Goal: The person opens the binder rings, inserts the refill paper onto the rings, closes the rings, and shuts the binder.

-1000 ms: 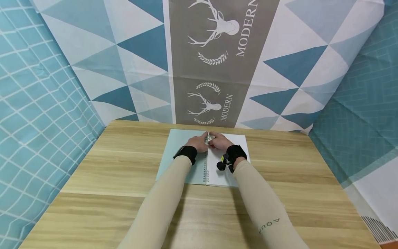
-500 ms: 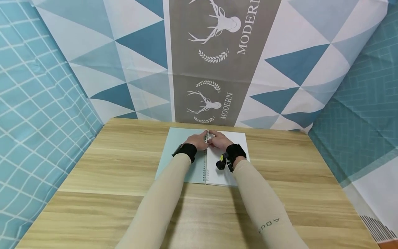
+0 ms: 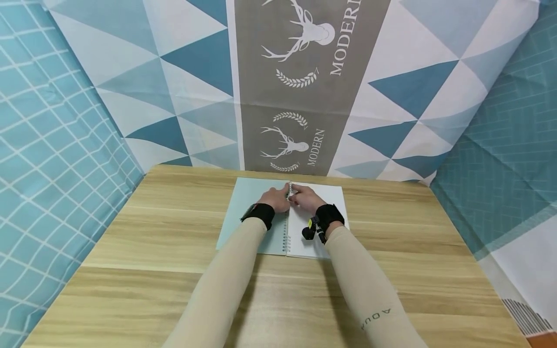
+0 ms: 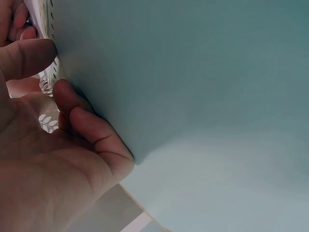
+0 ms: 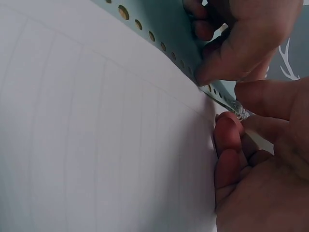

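Observation:
An open loose-leaf notebook [image 3: 271, 244] lies on the table, with a pale blue-green cover [image 4: 217, 96] on the left and a white lined page [image 5: 96, 125] on the right. Both hands meet at the far end of its spine. My left hand [image 3: 275, 199] has fingers curled against the cover's punched edge, pinching at the binding. From the other side, my right hand [image 3: 306, 198] brings thumb and forefinger to the clear ring binding [image 5: 240, 111], its other fingers curled on the page. Fingers partly hide the contact. More rings [image 3: 286, 243] show at the near end.
The wooden table [image 3: 143, 232] extends on both sides of the notebook. A patterned cloth [image 3: 196, 87] rises behind its far edge, and blue cloths hang left and right. Each wrist wears a black strap [image 3: 261, 215].
Both hands stay at the spine's far end, with only slight finger movement. The notebook remains open in the same place; the head view shifts slightly.

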A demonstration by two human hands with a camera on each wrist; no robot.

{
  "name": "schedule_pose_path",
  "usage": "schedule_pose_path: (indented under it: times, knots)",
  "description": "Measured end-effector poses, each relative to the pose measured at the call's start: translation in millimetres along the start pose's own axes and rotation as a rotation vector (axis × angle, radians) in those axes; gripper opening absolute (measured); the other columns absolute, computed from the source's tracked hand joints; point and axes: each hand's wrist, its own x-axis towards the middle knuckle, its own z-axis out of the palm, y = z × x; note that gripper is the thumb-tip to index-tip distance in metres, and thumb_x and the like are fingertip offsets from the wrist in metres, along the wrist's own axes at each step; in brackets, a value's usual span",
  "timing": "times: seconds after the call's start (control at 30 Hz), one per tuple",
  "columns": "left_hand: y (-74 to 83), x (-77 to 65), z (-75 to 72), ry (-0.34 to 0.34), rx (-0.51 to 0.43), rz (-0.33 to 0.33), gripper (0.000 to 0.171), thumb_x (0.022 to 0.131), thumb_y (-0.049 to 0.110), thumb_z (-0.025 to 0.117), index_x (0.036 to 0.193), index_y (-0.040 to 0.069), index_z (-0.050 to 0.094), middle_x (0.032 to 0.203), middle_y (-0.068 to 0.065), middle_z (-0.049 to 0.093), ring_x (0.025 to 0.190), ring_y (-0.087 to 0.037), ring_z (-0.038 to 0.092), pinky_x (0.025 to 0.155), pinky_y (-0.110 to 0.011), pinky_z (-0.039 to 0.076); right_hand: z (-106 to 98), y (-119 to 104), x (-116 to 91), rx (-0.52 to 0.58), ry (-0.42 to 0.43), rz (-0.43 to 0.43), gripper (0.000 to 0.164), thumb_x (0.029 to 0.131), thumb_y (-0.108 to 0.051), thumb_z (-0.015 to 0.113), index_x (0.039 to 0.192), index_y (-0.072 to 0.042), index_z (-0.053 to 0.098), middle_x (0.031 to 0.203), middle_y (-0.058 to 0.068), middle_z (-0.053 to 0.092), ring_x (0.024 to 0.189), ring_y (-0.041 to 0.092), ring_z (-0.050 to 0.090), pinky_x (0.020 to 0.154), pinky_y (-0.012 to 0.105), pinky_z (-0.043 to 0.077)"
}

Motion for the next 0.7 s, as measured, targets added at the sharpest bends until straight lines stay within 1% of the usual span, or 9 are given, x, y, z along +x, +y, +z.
schedule_pose_path:
  times: [0.13, 0.2, 0.27, 0.33, 0.4, 0.47, 0.57, 0.63, 0.7]
  knots:
    - [5.5, -1.4, -1.2, 0.023, 0.029, 0.010, 0.069, 0.101, 0.028, 0.047, 0.164, 0.027, 0.018, 0.157, -0.029, 0.039, 0.124, -0.038, 0.053, 0.097, -0.044, 0.048, -2.6, -4.5, -4.9, -0.036, -0.007, -0.026, 0.063, 0.102, -0.018, 0.053, 0.161, -0.017, 0.029, 0.150, 0.010, 0.051, 0.088, 0.019, 0.053, 0.086, 0.032, 0.039]
    - [8.1, -3.0, -1.6, 0.037, 0.039, -0.003, 0.070, 0.101, 0.030, 0.047, 0.164, 0.028, 0.017, 0.157, -0.028, 0.039, 0.122, -0.038, 0.054, 0.099, -0.045, 0.049, -3.4, -7.2, -6.8, -0.053, -0.015, -0.040, 0.064, 0.103, -0.019, 0.052, 0.162, -0.017, 0.027, 0.164, 0.007, 0.037, 0.107, 0.024, 0.058, 0.097, 0.034, 0.042]
    - [10.7, -5.6, -1.2, 0.055, 0.050, -0.020, 0.072, 0.101, 0.031, 0.048, 0.164, 0.029, 0.015, 0.157, -0.026, 0.039, 0.117, -0.038, 0.056, 0.099, -0.046, 0.049, -4.1, -9.0, -8.2, -0.068, -0.021, -0.050, 0.065, 0.103, -0.021, 0.050, 0.163, -0.017, 0.024, 0.170, 0.006, 0.025, 0.135, 0.028, 0.050, 0.115, 0.039, 0.037]
    - [13.2, -9.4, -0.6, 0.082, 0.065, -0.034, 0.074, 0.100, 0.032, 0.050, 0.164, 0.031, 0.014, 0.154, -0.023, 0.041, 0.110, -0.037, 0.059, 0.098, -0.047, 0.050, -3.6, -10.5, -10.0, -0.073, -0.019, -0.066, 0.065, 0.104, -0.021, 0.049, 0.163, -0.017, 0.022, 0.171, 0.007, 0.020, 0.154, 0.028, 0.031, 0.125, 0.043, 0.026]
    - [14.8, -14.8, 1.6, 0.113, 0.090, -0.044, 0.075, 0.100, 0.033, 0.053, 0.164, 0.031, 0.015, 0.151, -0.021, 0.043, 0.109, -0.037, 0.060, 0.097, -0.050, 0.050, -0.5, -10.4, -11.9, -0.089, -0.017, -0.101, 0.061, 0.103, -0.018, 0.047, 0.162, -0.012, 0.028, 0.166, 0.014, 0.031, 0.153, 0.030, 0.031, 0.124, 0.043, 0.027]
    - [15.2, -21.9, 5.9, 0.141, 0.118, -0.038, 0.074, 0.100, 0.033, 0.056, 0.164, 0.028, 0.018, 0.147, -0.019, 0.046, 0.112, -0.037, 0.059, 0.097, -0.052, 0.051, 4.9, -7.3, -14.0, -0.115, -0.005, -0.140, 0.050, 0.103, -0.017, 0.047, 0.153, -0.008, 0.043, 0.147, 0.020, 0.051, 0.134, 0.030, 0.049, 0.109, 0.037, 0.039]
    - [12.4, -33.5, 15.0, 0.154, 0.149, -0.019, 0.068, 0.101, 0.033, 0.057, 0.162, 0.020, 0.029, 0.143, -0.018, 0.047, 0.118, -0.037, 0.055, 0.097, -0.054, 0.052, 14.7, 1.5, -20.8, -0.157, 0.014, -0.206, 0.032, 0.102, -0.014, 0.050, 0.133, -0.004, 0.055, 0.109, 0.019, 0.056, 0.099, 0.031, 0.051, 0.085, 0.037, 0.037]
    - [9.4, -43.3, 18.7, 0.153, 0.168, -0.002, 0.062, 0.101, 0.031, 0.058, 0.157, 0.015, 0.039, 0.140, -0.017, 0.048, 0.120, -0.036, 0.053, 0.095, -0.055, 0.053, 18.9, 8.6, -29.4, -0.183, 0.021, -0.209, 0.036, 0.103, -0.017, 0.054, 0.137, -0.004, 0.056, 0.115, 0.018, 0.056, 0.107, 0.031, 0.053, 0.091, 0.037, 0.042]
    - [5.8, -54.2, 19.7, 0.146, 0.185, 0.012, 0.055, 0.101, 0.029, 0.058, 0.151, 0.010, 0.047, 0.138, -0.017, 0.048, 0.120, -0.036, 0.050, 0.094, -0.056, 0.053, 19.8, 14.4, -39.9, -0.232, 0.022, -0.195, 0.047, 0.102, -0.022, 0.057, 0.146, -0.005, 0.052, 0.135, 0.020, 0.053, 0.128, 0.036, 0.049, 0.107, 0.046, 0.042]
